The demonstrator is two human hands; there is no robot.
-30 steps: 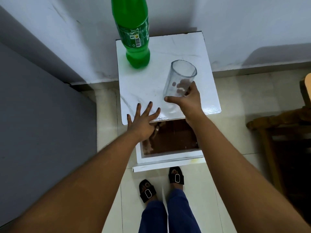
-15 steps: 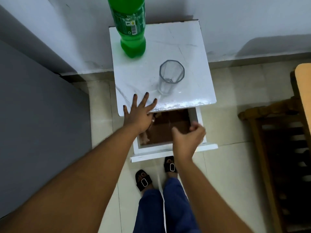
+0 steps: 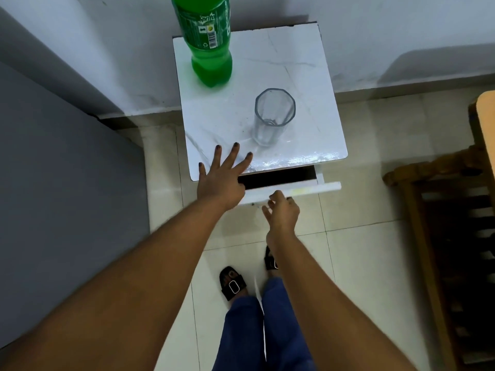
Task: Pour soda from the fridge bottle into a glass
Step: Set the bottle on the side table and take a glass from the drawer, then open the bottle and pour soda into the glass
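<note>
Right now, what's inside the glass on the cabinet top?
The glass stands upright and looks empty: its clear walls and base show only the white cabinet top behind. No soda in it yet. Nothing covers its mouth.

Glossy marble-look tabletop [image 3: 302, 76], clear glass [image 3: 273, 116], seemingly plastic green bottle [image 3: 210, 49].

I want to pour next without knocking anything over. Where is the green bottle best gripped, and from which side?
Probably round the labelled body of the green bottle, where it is widest and straight. It stands upright at the table's back left corner, with the empty glass to its front right, so come from the front left with the left hand.
</note>
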